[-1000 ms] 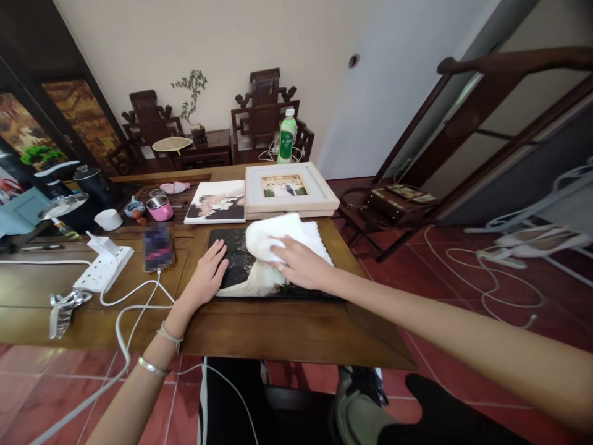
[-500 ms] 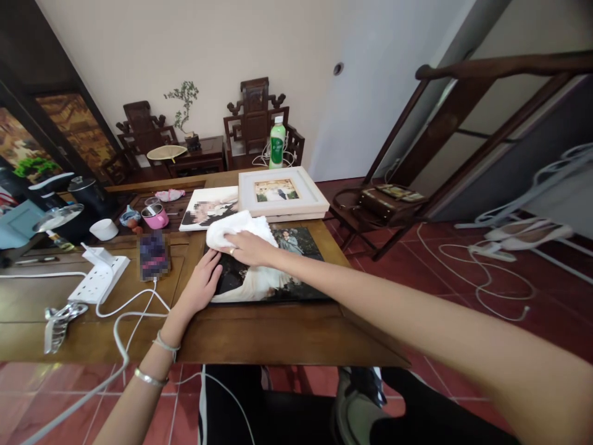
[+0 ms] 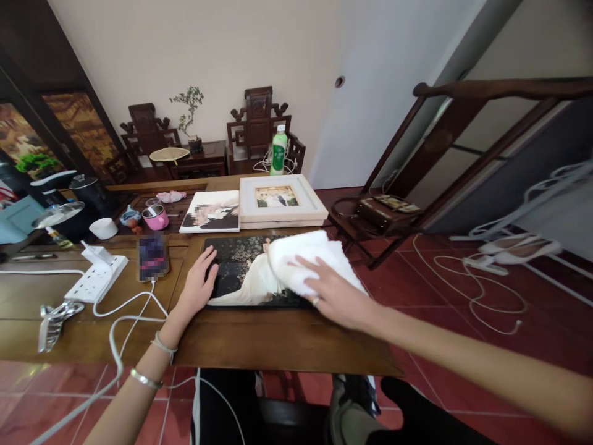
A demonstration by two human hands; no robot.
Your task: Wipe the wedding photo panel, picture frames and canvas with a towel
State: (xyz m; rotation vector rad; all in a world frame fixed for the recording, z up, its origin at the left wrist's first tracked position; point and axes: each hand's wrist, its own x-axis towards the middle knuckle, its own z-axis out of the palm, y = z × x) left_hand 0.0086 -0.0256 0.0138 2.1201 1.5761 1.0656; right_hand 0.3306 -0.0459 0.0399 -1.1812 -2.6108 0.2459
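Observation:
A dark photo panel (image 3: 236,266) showing a figure in a white dress lies flat on the wooden table (image 3: 278,340). My left hand (image 3: 199,281) rests on its left edge, fingers apart, holding nothing. On the panel's right part my right hand (image 3: 333,290) presses a white cloth (image 3: 301,253) with spread fingers. The cloth hides the right side of the panel and hangs past it. Just behind stand a white-framed picture (image 3: 282,210) and a smaller photo board (image 3: 227,216).
Left on the table are a power strip (image 3: 99,278), a phone (image 3: 152,256) with its cable, a silver hair clip (image 3: 55,324), a pink cup (image 3: 155,216) and a white cup (image 3: 103,228). A green bottle (image 3: 278,151) stands behind the frame. A wooden chair (image 3: 384,213) is at right.
My right hand has moved right with the cloth, from the panel's upper left to its right side, uncovering the left part. My left hand stays at the left edge.

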